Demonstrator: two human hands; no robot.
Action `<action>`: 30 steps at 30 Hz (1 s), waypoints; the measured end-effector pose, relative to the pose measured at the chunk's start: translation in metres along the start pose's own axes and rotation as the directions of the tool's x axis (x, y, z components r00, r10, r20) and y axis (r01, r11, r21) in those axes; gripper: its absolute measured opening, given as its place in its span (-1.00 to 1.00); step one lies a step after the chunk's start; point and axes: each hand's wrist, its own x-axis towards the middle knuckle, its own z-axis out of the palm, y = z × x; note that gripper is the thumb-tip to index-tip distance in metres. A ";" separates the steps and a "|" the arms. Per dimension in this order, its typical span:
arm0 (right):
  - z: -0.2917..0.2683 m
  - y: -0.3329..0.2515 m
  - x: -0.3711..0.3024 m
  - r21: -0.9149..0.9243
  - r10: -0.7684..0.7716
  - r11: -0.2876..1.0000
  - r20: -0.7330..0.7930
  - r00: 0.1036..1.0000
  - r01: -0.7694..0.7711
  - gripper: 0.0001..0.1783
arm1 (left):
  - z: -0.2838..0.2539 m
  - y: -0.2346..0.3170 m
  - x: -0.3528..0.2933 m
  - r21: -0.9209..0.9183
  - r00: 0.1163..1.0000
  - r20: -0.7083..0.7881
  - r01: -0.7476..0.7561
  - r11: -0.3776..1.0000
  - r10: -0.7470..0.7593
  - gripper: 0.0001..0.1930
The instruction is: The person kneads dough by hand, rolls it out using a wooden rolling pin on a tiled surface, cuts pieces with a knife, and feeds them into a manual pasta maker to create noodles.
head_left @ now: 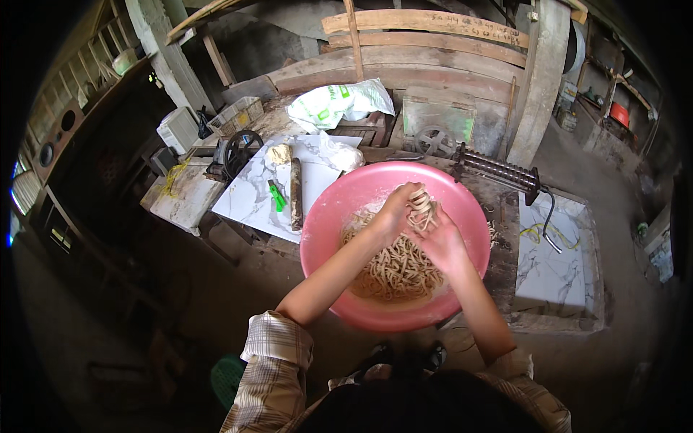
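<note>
A large pink basin [325, 216] holds a heap of floured dough strips [393, 270], short and pale brown, with loose white flour along the wall. Above the heap, my left hand [395, 211] grips a small bunch of dough strips [421, 208] from the left side. My right hand [444, 244] cups the same bunch from below and right, its fingers curled against the strips. Both hands are close together over the far half of the basin. Some fingertips are hidden behind the strips.
Left of the basin, a marble-patterned board [249, 195] carries a dusty roller [296, 195], a green cutter [276, 196] and a dough lump [279, 154]. A ridged metal roller with a crank [498, 172] lies at right, above a marble-patterned tray [552, 267]. A white sack [339, 102] lies behind.
</note>
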 end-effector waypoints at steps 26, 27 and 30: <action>0.009 -0.022 0.026 -0.941 -0.233 -0.258 0.283 0.931 0.221 -0.65 | -0.081 0.000 0.009 0.911 0.783 0.393 -0.402 -0.089 0.483 -0.80; 0.006 -0.022 0.029 -0.935 -0.221 -0.237 0.317 0.922 0.265 -0.63 | -0.080 -0.002 0.011 0.928 0.818 0.372 -0.344 -0.144 0.439 -0.81; 0.001 -0.022 0.032 -0.929 -0.213 -0.214 0.346 0.914 0.302 -0.62 | -0.078 -0.004 0.015 0.938 0.900 0.275 -0.175 -0.298 0.338 -0.82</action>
